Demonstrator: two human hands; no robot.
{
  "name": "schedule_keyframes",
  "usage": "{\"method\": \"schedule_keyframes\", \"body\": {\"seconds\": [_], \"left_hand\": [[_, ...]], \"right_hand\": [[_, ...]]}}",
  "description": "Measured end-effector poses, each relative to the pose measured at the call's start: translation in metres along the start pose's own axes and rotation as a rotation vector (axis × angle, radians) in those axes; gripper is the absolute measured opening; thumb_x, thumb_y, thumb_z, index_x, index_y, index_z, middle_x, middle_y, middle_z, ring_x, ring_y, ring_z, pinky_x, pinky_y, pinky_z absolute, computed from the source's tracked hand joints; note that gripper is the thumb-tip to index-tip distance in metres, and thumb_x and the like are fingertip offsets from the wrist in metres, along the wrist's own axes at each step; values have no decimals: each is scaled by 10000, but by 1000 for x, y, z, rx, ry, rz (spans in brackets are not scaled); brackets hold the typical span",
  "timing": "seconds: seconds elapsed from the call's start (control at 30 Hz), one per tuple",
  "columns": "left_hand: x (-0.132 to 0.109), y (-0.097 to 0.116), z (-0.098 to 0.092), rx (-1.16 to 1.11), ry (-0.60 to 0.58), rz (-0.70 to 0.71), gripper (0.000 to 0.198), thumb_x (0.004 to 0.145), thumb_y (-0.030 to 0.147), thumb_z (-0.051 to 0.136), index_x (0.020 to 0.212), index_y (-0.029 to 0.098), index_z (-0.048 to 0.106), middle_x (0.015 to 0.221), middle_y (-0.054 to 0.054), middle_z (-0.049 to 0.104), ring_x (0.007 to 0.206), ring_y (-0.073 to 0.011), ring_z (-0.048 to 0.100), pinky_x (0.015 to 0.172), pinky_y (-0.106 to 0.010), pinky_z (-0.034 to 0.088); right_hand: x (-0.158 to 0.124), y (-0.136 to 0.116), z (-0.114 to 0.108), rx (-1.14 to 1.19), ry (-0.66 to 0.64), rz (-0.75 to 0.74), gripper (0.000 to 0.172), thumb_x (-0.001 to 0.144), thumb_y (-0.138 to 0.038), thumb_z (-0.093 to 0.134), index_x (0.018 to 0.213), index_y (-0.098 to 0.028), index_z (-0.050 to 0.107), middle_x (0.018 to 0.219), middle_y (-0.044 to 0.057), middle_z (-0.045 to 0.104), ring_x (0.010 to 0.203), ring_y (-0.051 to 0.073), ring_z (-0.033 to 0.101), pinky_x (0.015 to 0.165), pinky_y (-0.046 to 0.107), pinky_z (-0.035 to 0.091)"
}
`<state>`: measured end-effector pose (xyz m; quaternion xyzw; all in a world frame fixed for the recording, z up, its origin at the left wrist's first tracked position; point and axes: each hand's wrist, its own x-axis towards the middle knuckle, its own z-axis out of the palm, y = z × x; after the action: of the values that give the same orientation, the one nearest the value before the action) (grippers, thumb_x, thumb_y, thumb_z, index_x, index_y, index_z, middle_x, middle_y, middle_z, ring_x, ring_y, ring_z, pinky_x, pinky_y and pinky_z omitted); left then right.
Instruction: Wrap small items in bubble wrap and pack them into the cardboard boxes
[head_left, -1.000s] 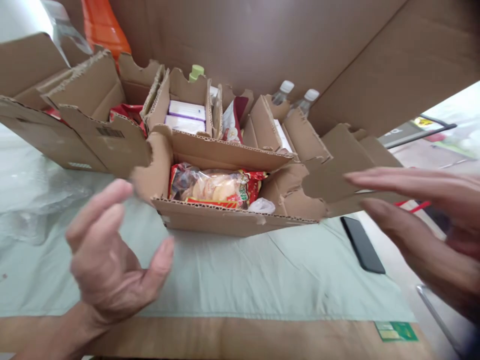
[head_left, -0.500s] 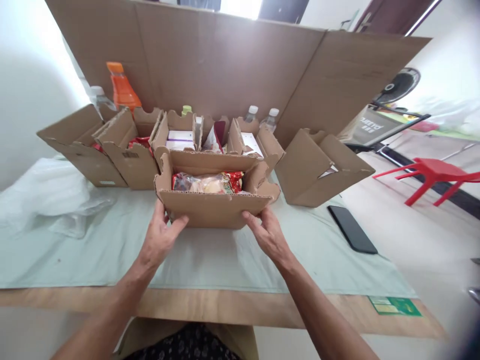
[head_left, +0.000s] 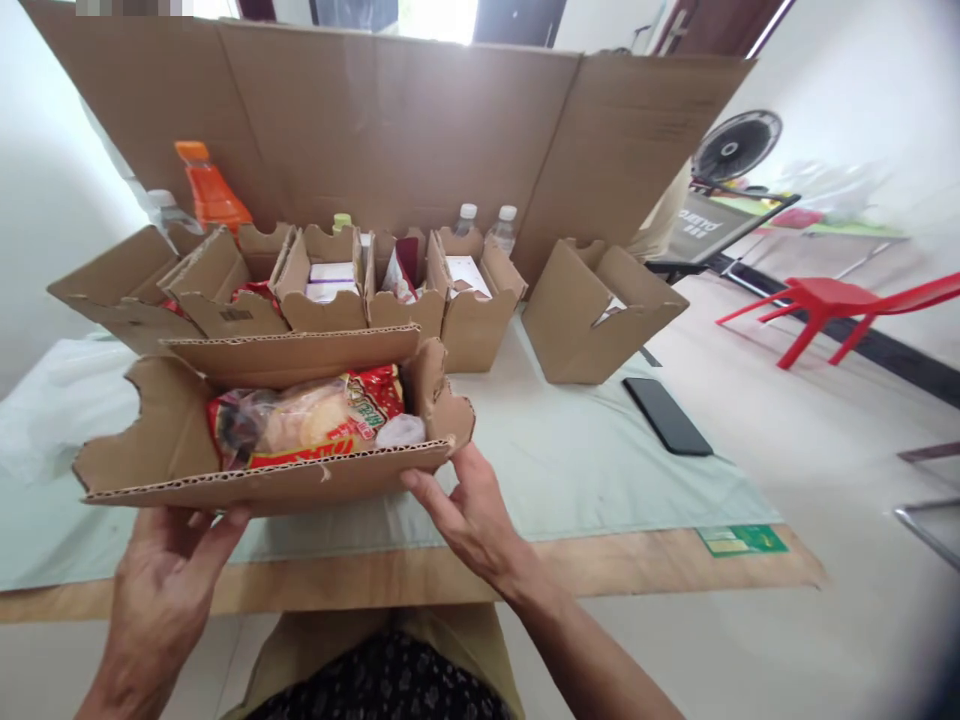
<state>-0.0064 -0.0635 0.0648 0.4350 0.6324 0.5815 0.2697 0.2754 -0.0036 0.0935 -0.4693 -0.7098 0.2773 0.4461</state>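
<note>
Closer and to the left has come the open box (head_left: 277,492), which was near the middle of the frame half a second ago; it is now in the lower left. Both hands grip it. The left hand (head_left: 169,575) holds the front from below, some fingers hidden under it. The right hand (head_left: 474,515) holds the right front corner, thumb on the front. Inside lies a shiny red snack bag (head_left: 315,415) with bright writing I can't read. Next to it is a crumply whitish thing (head_left: 401,432), hard to make out. At the right, a grey folding chair (head_left: 701,225) has pale letters, too blurry to be sure of. At the upper left, boxes hide the bottom of an orange bottle (head_left: 213,192). The right edge cuts off a red chair (head_left: 832,292).
</note>
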Motion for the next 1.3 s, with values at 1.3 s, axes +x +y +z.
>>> {"method": "schedule_keyframes", "body": {"seconds": [1.3], "left_hand": [[0, -28, 207, -52, -723, 28, 711, 922, 246, 619, 1592, 215, 383, 1543, -193, 572, 1360, -335, 613, 1114, -569, 526]], "right_hand": [[-50, 96, -96, -265, 872, 204, 1011, 745, -488, 888, 1542, -202, 337, 1545, 224, 489, 1418, 358, 537, 1167, 626, 437]]}}
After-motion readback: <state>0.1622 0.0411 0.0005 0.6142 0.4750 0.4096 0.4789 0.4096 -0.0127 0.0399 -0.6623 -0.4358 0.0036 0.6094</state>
